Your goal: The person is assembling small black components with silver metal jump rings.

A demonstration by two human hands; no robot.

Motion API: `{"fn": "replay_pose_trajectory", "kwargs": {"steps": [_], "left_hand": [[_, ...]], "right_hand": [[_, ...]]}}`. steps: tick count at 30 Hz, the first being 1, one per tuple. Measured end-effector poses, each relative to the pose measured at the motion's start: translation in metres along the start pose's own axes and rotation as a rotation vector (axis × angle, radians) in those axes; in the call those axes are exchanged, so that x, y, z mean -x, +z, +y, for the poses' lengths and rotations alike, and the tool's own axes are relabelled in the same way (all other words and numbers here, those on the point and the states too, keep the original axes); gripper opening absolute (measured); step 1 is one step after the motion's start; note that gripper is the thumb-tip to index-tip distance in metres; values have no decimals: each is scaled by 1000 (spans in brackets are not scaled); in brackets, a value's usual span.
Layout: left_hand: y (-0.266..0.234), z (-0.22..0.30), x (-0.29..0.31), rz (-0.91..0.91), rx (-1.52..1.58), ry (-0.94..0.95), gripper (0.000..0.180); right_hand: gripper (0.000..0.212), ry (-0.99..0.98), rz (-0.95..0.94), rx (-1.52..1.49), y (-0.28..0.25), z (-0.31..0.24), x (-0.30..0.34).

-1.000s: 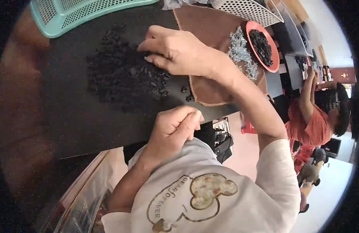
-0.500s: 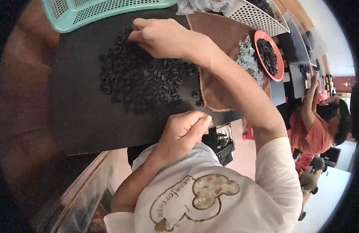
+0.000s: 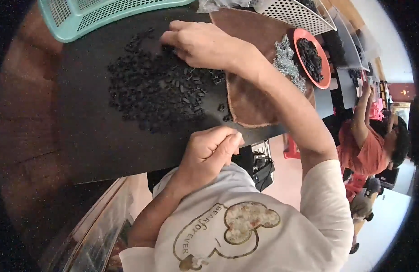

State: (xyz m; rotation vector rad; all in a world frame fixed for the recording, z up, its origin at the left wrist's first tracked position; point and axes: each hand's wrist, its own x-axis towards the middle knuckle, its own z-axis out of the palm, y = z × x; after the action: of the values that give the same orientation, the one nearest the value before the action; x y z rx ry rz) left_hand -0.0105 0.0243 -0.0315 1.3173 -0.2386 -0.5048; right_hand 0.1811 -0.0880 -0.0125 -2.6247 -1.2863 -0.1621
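Observation:
A loose heap of small black plastic pieces [image 3: 150, 95] is spread over the dark tabletop. At the far side of this heap my right hand [image 3: 198, 44] reaches down with its fingers bent together, the tips near the pieces. What those fingers pinch is hidden. My left hand [image 3: 209, 149] is closed in a fist, thumb uppermost, close to my body by the table's near edge. Anything inside the fist cannot be seen. A few stray black pieces [image 3: 224, 111] lie between the heap and a brown cloth [image 3: 250, 106].
Small silvery metal parts [image 3: 286, 63] are piled on the cloth. Beyond them stands a red dish [image 3: 328, 75] of black pieces. A green basket [image 3: 67, 34] sits at the far left, a white perforated basket [image 3: 286, 16] at the far right. Another person [image 3: 368, 152] works further right.
My right hand has shifted slightly right, uncovering more of the heap's far part. My left hand remains closed near the table edge. The view has moved a little.

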Motion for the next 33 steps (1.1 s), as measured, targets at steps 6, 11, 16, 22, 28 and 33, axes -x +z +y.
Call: {"fn": "replay_pose_trajectory", "kwargs": {"steps": [6,11,16,22,28,33], "left_hand": [[2,1,0,8,-5,2,26],[4,3,-1,21,-22,9,25],[4,3,-3,4,-50,1,28],[9,0,-3,43,6,22,25],[4,-13,3,125,268,134,15],[7,-10,0,198,433,198,26]], "right_hand": [[27,5,81,-55,4,0,0],[25,27,105,-78,4,2,4],[19,88,53,-85,2,0,6],[19,15,250,-239,-3,-1,20],[25,194,235,-799,-48,-45,88],[25,217,256,-1071,-52,-67,135]]}}
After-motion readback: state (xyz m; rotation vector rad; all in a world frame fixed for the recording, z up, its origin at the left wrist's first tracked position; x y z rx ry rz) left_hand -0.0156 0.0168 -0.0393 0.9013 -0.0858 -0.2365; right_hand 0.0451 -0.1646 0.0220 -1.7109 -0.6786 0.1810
